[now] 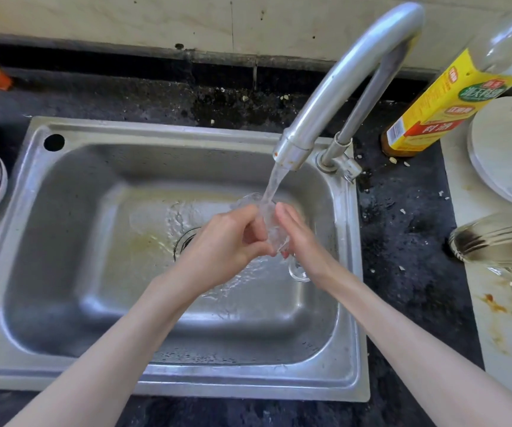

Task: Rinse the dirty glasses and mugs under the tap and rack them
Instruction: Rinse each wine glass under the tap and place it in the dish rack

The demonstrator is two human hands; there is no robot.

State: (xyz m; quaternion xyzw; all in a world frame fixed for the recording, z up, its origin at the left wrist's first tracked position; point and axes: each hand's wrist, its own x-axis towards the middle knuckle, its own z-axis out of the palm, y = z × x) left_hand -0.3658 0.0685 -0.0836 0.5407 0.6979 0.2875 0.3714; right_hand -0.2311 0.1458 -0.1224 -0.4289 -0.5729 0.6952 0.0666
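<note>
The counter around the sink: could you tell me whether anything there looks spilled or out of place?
Yes. Pale crumbs lie scattered on the dark counter right of the sink, near the yellow-labelled bottle. Orange-brown sauce smears stain the pale board at the right edge. They look like uncleaned food spills.

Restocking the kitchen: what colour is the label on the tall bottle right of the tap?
Mostly yellow, with red and green patches, on the bottle; seen in the head view.
</note>
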